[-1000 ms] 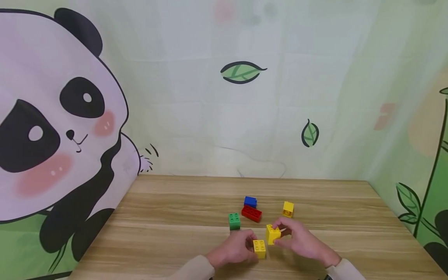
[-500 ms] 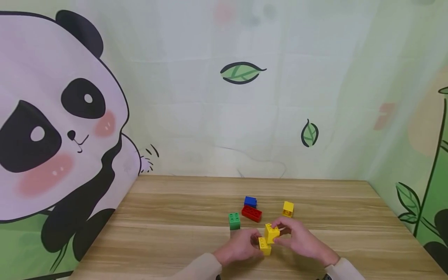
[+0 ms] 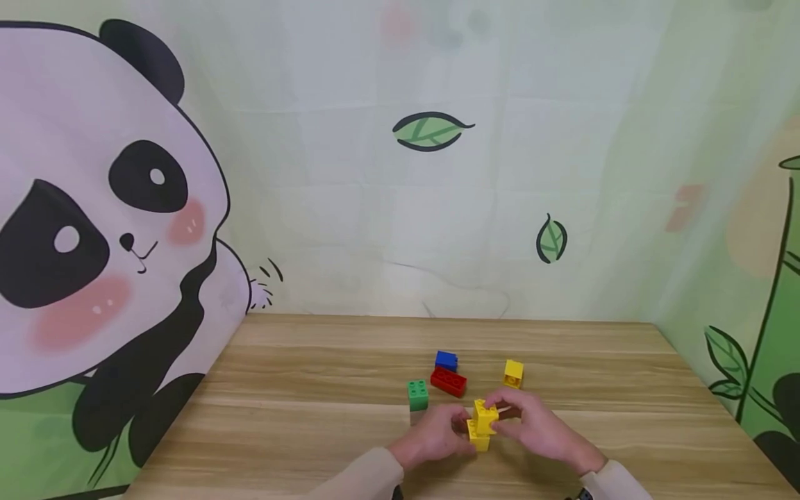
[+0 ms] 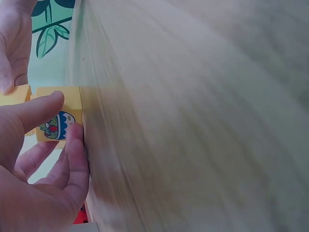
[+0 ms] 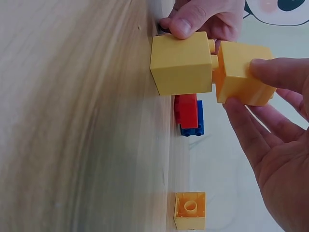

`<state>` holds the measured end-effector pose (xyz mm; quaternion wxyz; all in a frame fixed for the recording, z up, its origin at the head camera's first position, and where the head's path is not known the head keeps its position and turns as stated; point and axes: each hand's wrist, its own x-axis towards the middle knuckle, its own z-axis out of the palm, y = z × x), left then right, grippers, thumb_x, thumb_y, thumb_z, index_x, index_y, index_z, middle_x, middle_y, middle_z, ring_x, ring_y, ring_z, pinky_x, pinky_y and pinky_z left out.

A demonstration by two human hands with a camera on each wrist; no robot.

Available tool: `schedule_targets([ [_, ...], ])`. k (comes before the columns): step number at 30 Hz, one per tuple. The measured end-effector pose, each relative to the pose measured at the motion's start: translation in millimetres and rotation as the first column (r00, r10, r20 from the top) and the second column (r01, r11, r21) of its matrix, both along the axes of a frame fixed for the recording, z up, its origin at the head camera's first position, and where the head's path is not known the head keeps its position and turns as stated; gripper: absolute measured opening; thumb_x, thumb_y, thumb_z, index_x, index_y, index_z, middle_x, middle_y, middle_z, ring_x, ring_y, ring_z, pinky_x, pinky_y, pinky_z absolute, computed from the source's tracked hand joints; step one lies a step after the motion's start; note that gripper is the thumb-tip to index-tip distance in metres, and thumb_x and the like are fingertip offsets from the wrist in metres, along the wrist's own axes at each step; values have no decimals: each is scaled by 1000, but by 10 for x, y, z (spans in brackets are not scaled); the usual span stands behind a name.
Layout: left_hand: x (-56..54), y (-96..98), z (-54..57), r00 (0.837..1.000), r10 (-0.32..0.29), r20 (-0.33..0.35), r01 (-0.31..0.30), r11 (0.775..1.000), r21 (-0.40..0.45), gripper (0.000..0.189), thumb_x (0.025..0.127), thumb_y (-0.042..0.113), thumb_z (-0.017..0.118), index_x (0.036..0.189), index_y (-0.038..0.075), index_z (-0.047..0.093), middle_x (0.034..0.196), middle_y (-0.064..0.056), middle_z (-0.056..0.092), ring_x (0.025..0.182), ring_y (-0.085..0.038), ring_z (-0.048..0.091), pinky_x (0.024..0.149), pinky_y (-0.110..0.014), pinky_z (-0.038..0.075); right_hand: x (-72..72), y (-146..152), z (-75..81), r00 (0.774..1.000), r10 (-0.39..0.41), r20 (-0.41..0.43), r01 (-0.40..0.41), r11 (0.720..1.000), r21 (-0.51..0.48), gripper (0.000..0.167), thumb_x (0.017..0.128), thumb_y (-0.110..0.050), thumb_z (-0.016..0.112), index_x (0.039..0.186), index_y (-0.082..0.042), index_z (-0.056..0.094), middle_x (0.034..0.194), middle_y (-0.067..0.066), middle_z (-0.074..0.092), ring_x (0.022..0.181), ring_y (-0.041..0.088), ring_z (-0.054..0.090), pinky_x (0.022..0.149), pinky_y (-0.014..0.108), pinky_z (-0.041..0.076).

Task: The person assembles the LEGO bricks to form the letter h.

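Head view: a person's two hands meet over a wood-grain tabletop (image 3: 300, 375). L hand (image 3: 440, 434) pinches the lower yellow Duplo-type brick (image 3: 480, 442); R hand (image 3: 537, 427) grips the upper yellow Duplo-type brick (image 3: 486, 419), so both hands are narrowed, one brick each. The upper one is over the lower, offset a bit to the far R. Around them, apart & unheld: green four-stud brick (image 3: 418, 394) to the L, red brick (image 3: 448, 382) w/ blue brick (image 3: 446, 360) just behind it, & third yellow brick (image 3: 514, 372), hollow underside showing. These four aren't in the pairing. L wrist view: thumb lies on the lower brick's side, partly covering a printed pic (image 4: 58, 124), poss. a bowl of food; that brick appears to rest on the tabletop. R wrist view: some of the lower brick's studs (image 5: 215, 63) show in the gap below the upper one, which is slightly askew. So, est.: the two yellows are brought together, approx. lined up, but not pressed home; squaring & pushing that join tight is prob. what's left. Can't tell if any stud has caught.
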<state>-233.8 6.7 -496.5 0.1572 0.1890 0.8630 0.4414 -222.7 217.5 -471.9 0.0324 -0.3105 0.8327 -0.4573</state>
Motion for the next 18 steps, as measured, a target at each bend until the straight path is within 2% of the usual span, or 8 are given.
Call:
schedule_targets([
  [6, -18, 45, -7, 1000, 3, 15, -3, 1000, -19, 28, 72, 15, 83, 94, 15, 64, 87, 8, 63, 75, -9, 55, 73, -28, 49, -15, 10, -16, 1000, 1, 29, 0, 1000, -8, 26, 86, -5, 69, 109, -10, 60, 110, 4, 62, 98, 21, 61, 84, 34, 51],
  [11, -28, 60, -1, 999, 12, 31, -11, 1000, -25, 29, 73, 15, 82, 96, 15, 64, 89, 8, 63, 76, -10, 55, 76, -31, 49, -40, 8, -17, 997, -36, 65, 33, 999, 42, 30, 86, -11, 70, 114, -11, 59, 110, 1, 62, 98, 21, 61, 84, 33, 51],
  [14, -34, 62, -5, 999, 17, 31, -17, 1000, -20, 29, 73, 15, 82, 95, 15, 64, 89, 8, 63, 77, -10, 55, 77, -31, 49, -55, 12, -17, 997, -47, 62, 43, 997, 72, 32, 86, -13, 70, 116, -12, 60, 111, -1, 63, 97, 19, 61, 84, 31, 51],
  [18, -36, 74, -5, 999, 24, 23, -23, 999, -32, 28, 73, 16, 82, 95, 16, 64, 89, 9, 62, 78, -9, 55, 77, -30, 50, -66, 18, -25, 998, -38, 40, 36, 997, 66, 34, 85, -12, 70, 117, -12, 61, 112, -1, 63, 96, 18, 62, 84, 31, 51],
])
